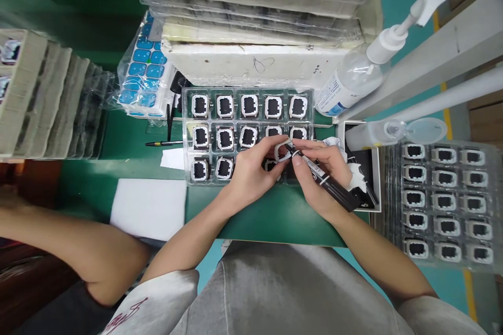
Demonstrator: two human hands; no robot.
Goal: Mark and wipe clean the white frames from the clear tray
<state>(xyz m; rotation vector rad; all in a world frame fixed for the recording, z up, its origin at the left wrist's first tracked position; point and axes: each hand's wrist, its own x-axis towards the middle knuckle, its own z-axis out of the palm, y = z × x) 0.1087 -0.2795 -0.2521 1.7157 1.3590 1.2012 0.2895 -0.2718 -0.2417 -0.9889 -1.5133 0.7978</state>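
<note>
While the left hand (251, 170) pinches a small white square frame (281, 149) between thumb and fingertips, the right hand (326, 172) is closed around a black marker (332, 184), its tip touching the frame. Both hands meet over the near right corner of a clear tray (188, 133) on the green table (267, 217). That tray holds three rows of like parts, each a white frame about a dark middle, and the hands hide a few pockets. A crumpled white cloth (356, 172) sits just behind the right hand, by a black box with a white rim (367, 159).

To the right lies a second tray of parts (446, 201), filled in neat rows. A pump bottle (356, 76) lies tilted at the far right, and a small clear bottle (377, 133) lies below it. Stacked trays (251, 15) rise at the far side. A bag of blue stickers (143, 70) rests far left of the clear tray, a pen (163, 143) near it, and a white sheet (149, 208) lies near left. Another person's bare arm (70, 251) reaches in from the left.
</note>
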